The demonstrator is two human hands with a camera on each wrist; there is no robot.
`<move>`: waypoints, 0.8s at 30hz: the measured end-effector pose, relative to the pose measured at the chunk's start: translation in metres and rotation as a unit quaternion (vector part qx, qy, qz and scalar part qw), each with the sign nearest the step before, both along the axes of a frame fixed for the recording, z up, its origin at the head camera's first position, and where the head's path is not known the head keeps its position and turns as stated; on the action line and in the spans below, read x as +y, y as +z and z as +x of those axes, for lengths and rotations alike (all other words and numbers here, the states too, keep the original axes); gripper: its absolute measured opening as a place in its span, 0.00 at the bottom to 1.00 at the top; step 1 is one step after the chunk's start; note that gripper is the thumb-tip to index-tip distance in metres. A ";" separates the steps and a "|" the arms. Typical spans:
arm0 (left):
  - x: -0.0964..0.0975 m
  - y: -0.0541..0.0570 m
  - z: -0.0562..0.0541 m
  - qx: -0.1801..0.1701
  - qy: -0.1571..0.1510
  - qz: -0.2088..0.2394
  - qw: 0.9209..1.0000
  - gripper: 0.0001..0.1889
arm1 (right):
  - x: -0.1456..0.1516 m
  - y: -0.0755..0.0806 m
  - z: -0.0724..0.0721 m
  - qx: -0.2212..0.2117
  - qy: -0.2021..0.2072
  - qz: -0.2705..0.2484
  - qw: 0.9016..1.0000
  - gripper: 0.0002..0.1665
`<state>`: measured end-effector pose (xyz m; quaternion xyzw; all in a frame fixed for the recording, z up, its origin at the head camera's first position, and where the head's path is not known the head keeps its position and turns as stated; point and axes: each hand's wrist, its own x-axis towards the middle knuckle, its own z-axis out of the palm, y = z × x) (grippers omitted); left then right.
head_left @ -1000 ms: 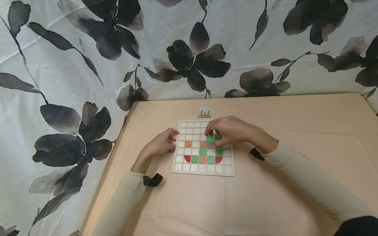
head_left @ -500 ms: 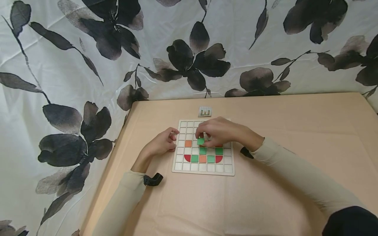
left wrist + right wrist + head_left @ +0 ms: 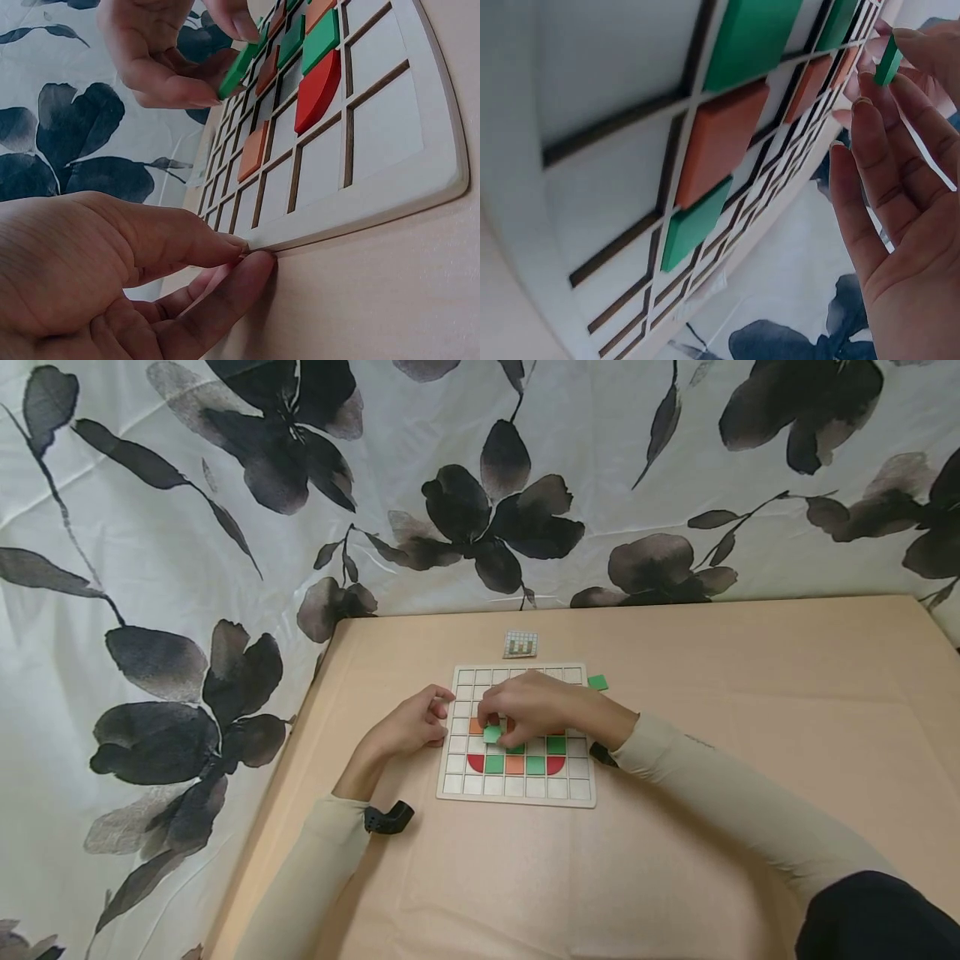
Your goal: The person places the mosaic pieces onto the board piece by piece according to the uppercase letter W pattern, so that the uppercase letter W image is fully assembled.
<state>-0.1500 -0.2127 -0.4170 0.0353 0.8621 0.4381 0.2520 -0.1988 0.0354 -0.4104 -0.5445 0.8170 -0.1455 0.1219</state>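
Observation:
My right hand (image 3: 528, 703) pinches a small green square tile (image 3: 492, 733) between thumb and fingertips, over the left part of a white grid board (image 3: 517, 802). In the right wrist view the held green tile (image 3: 889, 60) is tilted on edge. At the board's left edge is my left hand (image 3: 407, 725), its thumb and forefinger pinching the rim in the left wrist view. Tiles seated in the grid include a red rounded one (image 3: 476, 763), an orange square (image 3: 514, 765) and a green square (image 3: 557, 745). The right hand covers part of the upper cells.
A loose green tile (image 3: 597, 682) lies by the board's upper right edge. Behind the board is a small card printed with a grid pattern (image 3: 521, 644). A floral cloth (image 3: 480, 485) hangs behind the tan table (image 3: 675, 877).
My right hand has carried the green tile leftward and slightly nearer across the board. The loose green tile at the upper right has come into sight. The left hand has stayed in place.

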 end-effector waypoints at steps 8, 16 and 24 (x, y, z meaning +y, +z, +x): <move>0.000 0.000 0.000 0.003 -0.005 -0.005 1.000 0.27 | -0.014 -0.003 0.004 0.018 0.011 0.013 1.000 0.16; 0.000 0.001 -0.001 0.004 -0.007 -0.004 1.000 0.27 | -0.022 -0.003 0.006 0.043 0.023 0.012 0.999 0.12; -0.001 0.000 -0.002 0.006 -0.007 -0.008 1.000 0.27 | -0.026 -0.005 0.008 0.061 0.027 0.014 0.998 0.12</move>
